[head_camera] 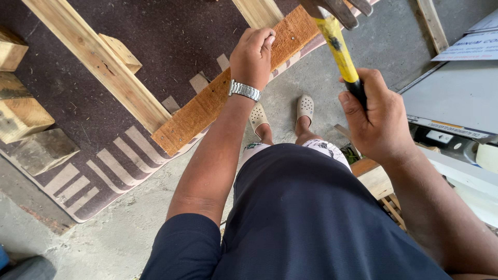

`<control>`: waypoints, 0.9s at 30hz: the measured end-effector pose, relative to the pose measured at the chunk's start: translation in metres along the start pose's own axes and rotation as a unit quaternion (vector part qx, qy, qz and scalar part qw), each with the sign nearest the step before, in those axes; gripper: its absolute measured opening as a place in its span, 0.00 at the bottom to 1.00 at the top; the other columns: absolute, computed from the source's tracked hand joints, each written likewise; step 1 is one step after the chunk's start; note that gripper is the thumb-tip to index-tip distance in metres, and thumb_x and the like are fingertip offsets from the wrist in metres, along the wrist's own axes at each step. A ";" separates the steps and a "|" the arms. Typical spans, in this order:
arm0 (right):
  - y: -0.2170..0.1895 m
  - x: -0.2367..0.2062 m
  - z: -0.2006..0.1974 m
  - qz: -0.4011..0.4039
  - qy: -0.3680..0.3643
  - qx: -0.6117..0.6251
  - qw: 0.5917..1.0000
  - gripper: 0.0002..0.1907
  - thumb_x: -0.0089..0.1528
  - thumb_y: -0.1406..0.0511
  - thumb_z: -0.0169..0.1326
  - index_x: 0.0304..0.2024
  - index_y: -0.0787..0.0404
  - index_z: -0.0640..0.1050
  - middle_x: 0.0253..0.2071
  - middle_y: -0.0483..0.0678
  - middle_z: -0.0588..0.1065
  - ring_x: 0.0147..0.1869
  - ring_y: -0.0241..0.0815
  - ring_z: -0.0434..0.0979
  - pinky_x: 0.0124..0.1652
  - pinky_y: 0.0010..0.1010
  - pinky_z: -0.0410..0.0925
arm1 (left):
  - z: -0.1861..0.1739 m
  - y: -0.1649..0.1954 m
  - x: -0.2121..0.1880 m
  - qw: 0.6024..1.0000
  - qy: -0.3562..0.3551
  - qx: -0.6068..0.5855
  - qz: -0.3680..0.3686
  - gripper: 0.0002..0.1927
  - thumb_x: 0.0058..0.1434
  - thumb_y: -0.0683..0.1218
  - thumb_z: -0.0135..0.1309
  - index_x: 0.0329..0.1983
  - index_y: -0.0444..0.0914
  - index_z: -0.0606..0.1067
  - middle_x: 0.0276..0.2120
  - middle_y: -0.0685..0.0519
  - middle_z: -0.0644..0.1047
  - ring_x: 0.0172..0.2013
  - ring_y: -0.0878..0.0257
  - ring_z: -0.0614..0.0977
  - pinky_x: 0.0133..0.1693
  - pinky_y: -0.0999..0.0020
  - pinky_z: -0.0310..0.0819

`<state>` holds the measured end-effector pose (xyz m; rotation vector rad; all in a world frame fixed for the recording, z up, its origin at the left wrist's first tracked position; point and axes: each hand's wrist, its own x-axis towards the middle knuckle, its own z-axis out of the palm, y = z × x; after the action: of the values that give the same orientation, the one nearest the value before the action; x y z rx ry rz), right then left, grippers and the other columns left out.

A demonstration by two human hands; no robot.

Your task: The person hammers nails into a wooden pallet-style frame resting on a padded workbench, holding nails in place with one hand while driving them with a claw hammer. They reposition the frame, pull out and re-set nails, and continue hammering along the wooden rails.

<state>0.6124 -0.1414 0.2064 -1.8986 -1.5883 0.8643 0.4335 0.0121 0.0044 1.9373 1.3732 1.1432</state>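
Note:
My left hand, with a metal watch on the wrist, presses its closed fingers on a rough orange-brown plank that lies slanted over a dark rug. Whether the fingers pinch something small is hidden. My right hand grips the black end of a yellow-handled claw hammer, raised with its steel head near the top edge, above the plank's far end. A pale wooden beam meets the plank's near end at an angle.
Several wooden blocks lie on the rug at left. My feet in pale perforated clogs stand on grey concrete. A grey machine or panel and wood scraps sit at right.

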 end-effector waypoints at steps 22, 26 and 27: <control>0.026 0.017 0.051 0.052 -0.051 -0.133 0.988 0.11 0.72 0.65 0.54 0.48 0.67 0.70 0.28 0.58 0.73 0.34 0.62 0.75 0.35 0.47 0.65 | -0.005 -0.006 0.002 0.999 -0.030 -0.017 -0.033 0.01 0.64 0.43 0.61 0.38 0.41 0.81 0.34 0.57 0.78 0.31 0.63 0.83 0.32 0.68 0.79; 0.025 0.018 0.047 0.090 -0.023 -0.054 0.994 0.08 0.72 0.66 0.52 0.48 0.65 0.71 0.27 0.54 0.72 0.30 0.49 0.74 0.32 0.39 0.66 | -0.011 -0.002 0.009 0.999 -0.023 -0.029 0.001 0.03 0.64 0.42 0.60 0.40 0.42 0.80 0.35 0.56 0.79 0.31 0.64 0.82 0.32 0.71 0.80; 0.022 0.014 0.039 0.069 -0.010 -0.032 0.997 0.08 0.72 0.67 0.51 0.49 0.66 0.71 0.27 0.53 0.71 0.29 0.47 0.73 0.32 0.37 0.66 | -0.015 -0.001 0.010 0.999 -0.029 -0.032 0.013 0.04 0.64 0.42 0.59 0.41 0.42 0.80 0.36 0.55 0.78 0.31 0.64 0.82 0.32 0.72 0.79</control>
<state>0.5988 -0.1324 0.1621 -2.0704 -1.5265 0.9012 0.4214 0.0205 0.0155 1.9333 1.2699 1.1203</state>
